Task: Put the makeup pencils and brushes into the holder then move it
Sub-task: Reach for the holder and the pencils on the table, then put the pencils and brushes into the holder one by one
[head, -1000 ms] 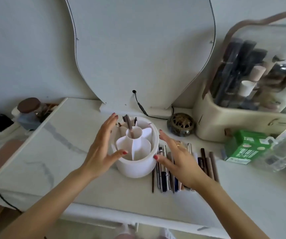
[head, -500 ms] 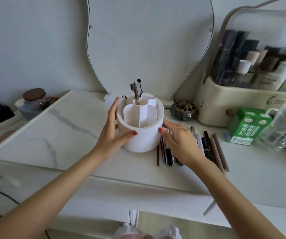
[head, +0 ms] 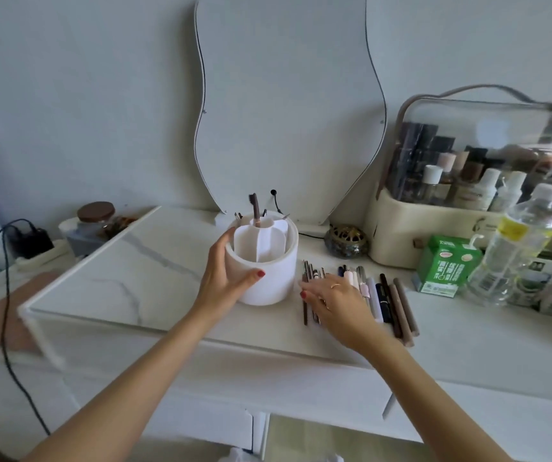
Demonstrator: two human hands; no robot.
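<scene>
Now the right hand (head: 334, 300) has slipped off the holder (head: 264, 261) and lies flat, fingers loose and gripping nothing, over the pencils (head: 384, 301) at its three o'clock, while the left hand (head: 226, 278) alone cups the standing holder's side, so loading looks next

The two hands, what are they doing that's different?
The left hand is wrapped around the side of the white holder, thumb in front, while the right hand is not touching the holder.
The right hand lies flat over the pencils on the table; the left hand is nowhere near them.
The right hand wears a ring; no ring shows on the left.
Both have red nails.
</scene>
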